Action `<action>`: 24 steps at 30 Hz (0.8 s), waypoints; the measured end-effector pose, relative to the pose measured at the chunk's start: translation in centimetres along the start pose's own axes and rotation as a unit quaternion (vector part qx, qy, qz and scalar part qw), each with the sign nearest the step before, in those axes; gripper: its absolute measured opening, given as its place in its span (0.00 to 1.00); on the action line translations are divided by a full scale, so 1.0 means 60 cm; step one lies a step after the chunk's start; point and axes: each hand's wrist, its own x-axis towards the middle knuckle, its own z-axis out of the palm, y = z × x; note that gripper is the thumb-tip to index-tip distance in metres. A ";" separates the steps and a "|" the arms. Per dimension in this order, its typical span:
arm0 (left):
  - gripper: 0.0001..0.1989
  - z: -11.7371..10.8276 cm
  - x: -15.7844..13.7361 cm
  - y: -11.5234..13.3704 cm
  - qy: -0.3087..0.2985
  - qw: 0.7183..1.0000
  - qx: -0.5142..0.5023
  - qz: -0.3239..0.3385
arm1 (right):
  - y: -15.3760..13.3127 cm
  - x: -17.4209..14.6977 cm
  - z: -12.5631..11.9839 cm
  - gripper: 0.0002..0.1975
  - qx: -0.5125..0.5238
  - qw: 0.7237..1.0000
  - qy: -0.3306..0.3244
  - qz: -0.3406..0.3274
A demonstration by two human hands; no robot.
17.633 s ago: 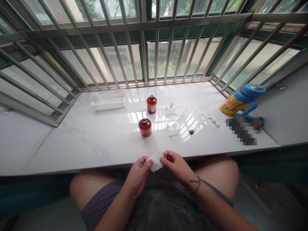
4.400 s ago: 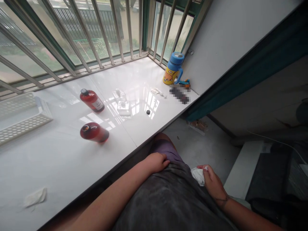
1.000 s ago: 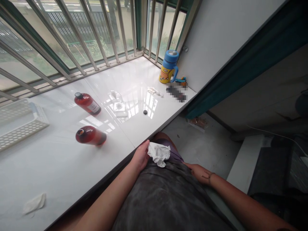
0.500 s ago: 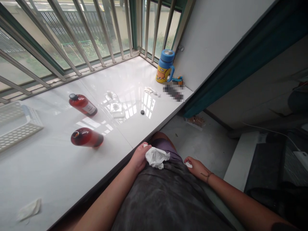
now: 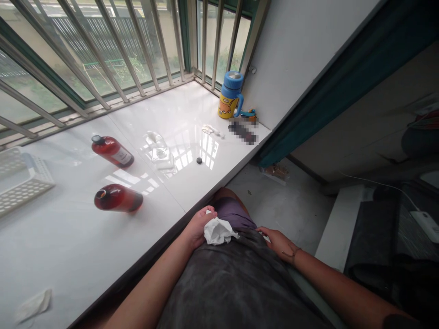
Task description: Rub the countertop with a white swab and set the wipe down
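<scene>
My left hand [image 5: 196,225] grips a crumpled white tissue [image 5: 218,230] on my lap, just below the edge of the white windowsill [image 5: 85,228]. My right hand [image 5: 277,241] rests on the hem of my grey shirt beside my thigh; a small white scrap shows at its fingers, and whether it is held I cannot tell. On the sill stand two red bottles: an uncapped one [image 5: 118,199] nearer me and a capped one [image 5: 112,151] behind it. A small black cap [image 5: 199,160] lies alone to their right.
A white perforated basket [image 5: 20,185] sits at the far left. Clear plastic wrappers [image 5: 161,153] lie mid-sill, a used tissue [image 5: 32,305] at the near left. A blue and yellow mug [image 5: 229,95] stands in the far corner by the window bars. Grey floor lies to my right.
Over the last second my left hand kept the tissue and shifted slightly down on my lap. My right hand stayed by the shirt hem. The view swung a little to the right.
</scene>
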 end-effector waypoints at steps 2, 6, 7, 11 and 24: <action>0.26 0.002 0.001 -0.001 -0.004 1.000 0.006 -0.003 | 0.001 0.017 0.004 0.20 -0.027 0.999 0.024 0.020; 0.27 0.007 0.006 -0.005 -0.008 1.000 0.020 -0.007 | -0.015 0.074 0.003 0.16 -0.086 0.994 0.054 0.033; 0.27 0.008 0.006 -0.005 -0.008 1.000 0.026 -0.008 | -0.021 0.088 0.002 0.15 -0.097 0.993 0.058 0.034; 0.27 0.009 -0.001 -0.006 -0.012 0.998 0.059 -0.016 | -0.034 0.105 0.003 0.13 -0.112 0.990 0.054 0.064; 0.25 0.019 -0.005 -0.008 -0.052 0.985 0.146 -0.079 | 0.020 -0.042 0.043 0.14 0.000 0.981 0.103 0.166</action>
